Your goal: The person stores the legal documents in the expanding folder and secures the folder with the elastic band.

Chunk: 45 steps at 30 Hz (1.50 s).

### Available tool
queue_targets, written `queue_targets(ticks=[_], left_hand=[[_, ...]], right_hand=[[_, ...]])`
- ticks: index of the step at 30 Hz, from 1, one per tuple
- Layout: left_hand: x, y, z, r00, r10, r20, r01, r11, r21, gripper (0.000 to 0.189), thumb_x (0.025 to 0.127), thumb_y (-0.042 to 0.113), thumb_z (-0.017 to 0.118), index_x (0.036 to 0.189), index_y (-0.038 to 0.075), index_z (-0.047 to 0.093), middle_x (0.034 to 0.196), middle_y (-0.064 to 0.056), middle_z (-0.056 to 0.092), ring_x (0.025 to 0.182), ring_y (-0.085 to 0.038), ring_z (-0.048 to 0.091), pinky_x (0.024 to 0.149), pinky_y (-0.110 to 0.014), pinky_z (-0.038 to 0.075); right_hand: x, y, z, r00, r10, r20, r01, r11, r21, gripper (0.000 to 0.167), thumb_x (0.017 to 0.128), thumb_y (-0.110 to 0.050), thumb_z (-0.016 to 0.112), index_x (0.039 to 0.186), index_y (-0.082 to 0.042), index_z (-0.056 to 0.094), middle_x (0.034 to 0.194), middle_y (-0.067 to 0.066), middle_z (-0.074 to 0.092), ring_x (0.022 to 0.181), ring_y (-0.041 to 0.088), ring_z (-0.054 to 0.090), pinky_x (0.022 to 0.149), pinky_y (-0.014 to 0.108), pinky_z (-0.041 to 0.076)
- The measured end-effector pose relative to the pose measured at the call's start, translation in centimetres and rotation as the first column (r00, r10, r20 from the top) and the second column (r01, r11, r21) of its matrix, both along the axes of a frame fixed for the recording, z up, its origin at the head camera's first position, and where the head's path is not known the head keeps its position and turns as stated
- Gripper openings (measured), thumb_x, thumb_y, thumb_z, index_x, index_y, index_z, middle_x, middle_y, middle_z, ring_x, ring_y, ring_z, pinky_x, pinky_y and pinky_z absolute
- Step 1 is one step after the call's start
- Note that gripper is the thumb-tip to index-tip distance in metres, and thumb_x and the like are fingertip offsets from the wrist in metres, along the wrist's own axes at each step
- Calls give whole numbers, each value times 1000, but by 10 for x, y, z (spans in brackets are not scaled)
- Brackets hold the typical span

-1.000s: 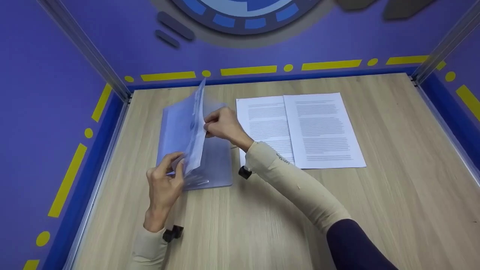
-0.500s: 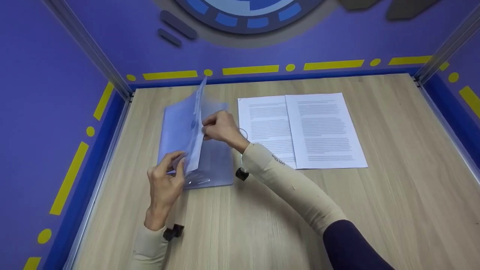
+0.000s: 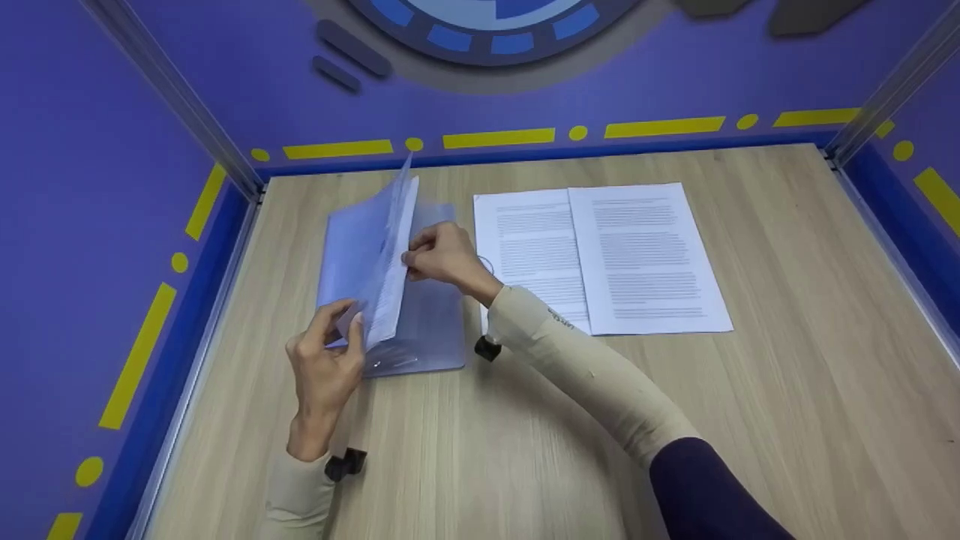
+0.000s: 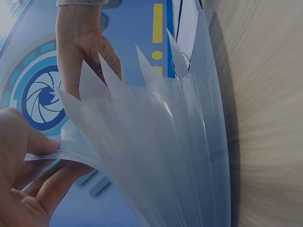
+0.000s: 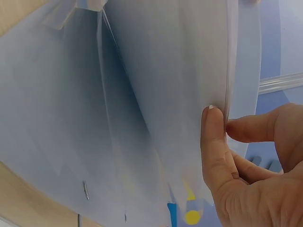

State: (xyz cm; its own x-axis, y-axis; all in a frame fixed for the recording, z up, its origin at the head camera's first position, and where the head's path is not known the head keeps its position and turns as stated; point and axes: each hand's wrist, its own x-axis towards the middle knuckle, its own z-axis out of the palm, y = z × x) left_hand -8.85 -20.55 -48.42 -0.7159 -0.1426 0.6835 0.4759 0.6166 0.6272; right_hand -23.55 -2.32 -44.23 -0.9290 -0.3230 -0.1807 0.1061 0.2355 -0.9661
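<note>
A translucent blue expanding file (image 3: 346, 247) lies spread on the left half of the table, one side raised. My left hand (image 3: 322, 367) pinches the raised side's near corner between thumb and fingers. In the left wrist view, the file's clear pleated pockets (image 4: 175, 142) fan out with pointed tabs along the top. White printed paper (image 3: 390, 296) stands upright among the raised layers. My right hand (image 3: 446, 256) pinches the paper's right edge, with thumb and fingertips meeting on it in the right wrist view. Much of the paper is hidden behind clear plastic.
Two printed stacks of paper, a left one (image 3: 525, 225) and a right one (image 3: 649, 262) overlapping it, lie right of the file on the wooden table (image 3: 555, 435). Blue-purple panels (image 3: 225, 82) wall the table at the back and sides. Small black devices (image 3: 346, 465) sit at the wrists.
The white paper now stands out beyond the file's raised cover, its top edge showing. My left hand has shifted slightly left, while the right hand keeps its pinch in nearly the same place.
</note>
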Motion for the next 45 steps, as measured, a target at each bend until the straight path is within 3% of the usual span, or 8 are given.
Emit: queue_targets(ticks=[6,14,21,25,31,45], left_hand=[[-3,-1,-3,1000,9,-14,-8,999,34,24,90,-11,77,113,-6,75,101,-23,81,79,-40,79,70,-5,55],[-2,0,-4,1000,21,-15,-20,999,38,27,88,-11,79,114,-6,76,105,-23,81,87,-40,80,77,-5,55],[-3,1,-3,999,32,-15,-31,999,39,29,87,-12,79,115,-5,78,107,-23,80,71,-33,77,76,-6,55],[-3,1,-3,999,32,-4,-32,998,50,29,87,-12,77,116,-6,78,107,-23,80,65,-30,75,76,-6,56],[-2,3,-4,1000,18,2,-18,997,72,26,88,-12,77,114,-8,79,101,-25,80,66,-36,77,72,-7,56],[-1,2,-5,1000,-20,-17,22,998,66,23,90,-12,75,113,-8,78,101,-26,80,74,-42,78,65,-11,58]], right_hand=[[-1,11,1,1000,25,-15,-25,1000,-13,14,95,-4,75,103,6,76,81,7,75,68,13,74,71,30,67],[1,30,7,998,36,-48,-37,999,-18,17,98,-5,72,111,6,76,94,12,75,77,18,76,83,39,68],[0,53,14,991,31,-127,-34,999,-16,23,96,-4,71,115,7,76,94,11,75,81,17,77,80,31,67],[0,68,18,984,48,-172,-45,999,21,21,97,-8,71,114,2,78,96,9,76,85,19,77,80,30,66],[-2,94,21,971,72,-229,-43,991,129,19,99,-16,72,114,-6,79,102,8,77,91,23,76,77,29,61],[-9,152,22,964,26,-266,44,966,254,26,101,-20,73,121,-4,77,113,12,76,101,26,74,83,33,61]])
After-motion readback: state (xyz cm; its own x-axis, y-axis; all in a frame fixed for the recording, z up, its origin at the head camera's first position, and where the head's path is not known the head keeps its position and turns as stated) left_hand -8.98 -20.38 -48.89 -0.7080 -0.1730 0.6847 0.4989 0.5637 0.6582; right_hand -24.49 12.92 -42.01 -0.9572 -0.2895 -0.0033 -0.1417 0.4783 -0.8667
